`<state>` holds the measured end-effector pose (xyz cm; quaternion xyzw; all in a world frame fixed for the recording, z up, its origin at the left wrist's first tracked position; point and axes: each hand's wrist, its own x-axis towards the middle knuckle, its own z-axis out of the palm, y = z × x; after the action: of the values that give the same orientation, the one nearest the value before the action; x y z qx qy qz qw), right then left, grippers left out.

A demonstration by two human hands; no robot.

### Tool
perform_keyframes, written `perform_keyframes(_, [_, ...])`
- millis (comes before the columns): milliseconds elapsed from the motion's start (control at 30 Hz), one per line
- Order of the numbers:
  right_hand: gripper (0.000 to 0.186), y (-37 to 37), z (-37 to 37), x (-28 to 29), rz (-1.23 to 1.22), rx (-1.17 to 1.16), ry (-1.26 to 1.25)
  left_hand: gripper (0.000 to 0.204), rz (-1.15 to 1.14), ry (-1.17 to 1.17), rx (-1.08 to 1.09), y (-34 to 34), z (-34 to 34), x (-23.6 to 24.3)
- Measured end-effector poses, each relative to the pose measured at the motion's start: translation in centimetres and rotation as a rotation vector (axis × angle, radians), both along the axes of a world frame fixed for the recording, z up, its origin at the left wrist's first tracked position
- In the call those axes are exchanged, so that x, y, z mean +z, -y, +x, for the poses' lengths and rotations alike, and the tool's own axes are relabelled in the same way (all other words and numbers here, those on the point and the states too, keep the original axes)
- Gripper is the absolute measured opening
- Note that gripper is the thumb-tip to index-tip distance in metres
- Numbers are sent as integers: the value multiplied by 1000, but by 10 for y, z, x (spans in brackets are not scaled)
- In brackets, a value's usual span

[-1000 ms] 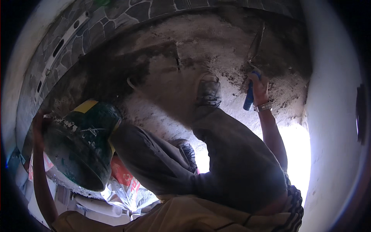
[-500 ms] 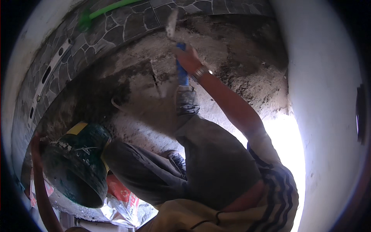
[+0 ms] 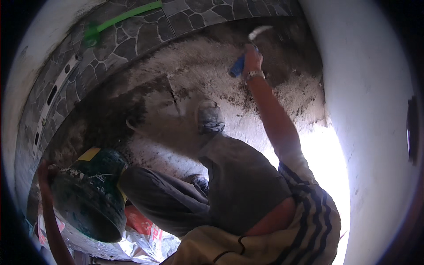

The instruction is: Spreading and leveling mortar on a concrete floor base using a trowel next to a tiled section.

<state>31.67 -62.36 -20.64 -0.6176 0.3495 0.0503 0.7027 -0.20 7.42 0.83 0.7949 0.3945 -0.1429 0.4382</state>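
Observation:
My right hand (image 3: 253, 59) is closed around the blue handle of a tool (image 3: 237, 66), over the bare, rough floor (image 3: 194, 57) in front of me. The tool's pale end is smeared by motion, so its exact kind does not show. At the left, a dark green bucket (image 3: 88, 194) with a yellow patch lies tipped, its mouth toward me. My left hand (image 3: 46, 170) grips the bucket at its far left edge, with the fingers partly hidden.
Stone-patterned grey tiles (image 3: 145, 35) border the floor at the back and left. On them lie a green tool with a long handle (image 3: 128, 15) and a spirit level (image 3: 53, 95). A white wall (image 3: 366, 110) rises at right. A red and white bag (image 3: 143, 225) lies beside the bucket.
My right hand has swung to the right with the blue-handled tool, which has turned in angle. My left hand and the bucket have shifted slightly downward in view.

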Motion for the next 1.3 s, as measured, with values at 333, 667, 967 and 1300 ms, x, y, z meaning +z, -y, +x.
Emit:
perform_keyframes(333, [17,-46,-70,51,296,192,-17,50,45,-34,-6,19,19,5])
perform_keyframes(667, [25,80,26,52,-26,162,-112,48,144,-8,-74,-6,5,-13])
perform_keyframes(967, [22,128,125,38,300,94,-265,48,151,-48,-45,4,9,-2])
perform_keyframes(1300, [36,83,123,46,406,150,-269,48,127,-23,27,-3,6,-5])
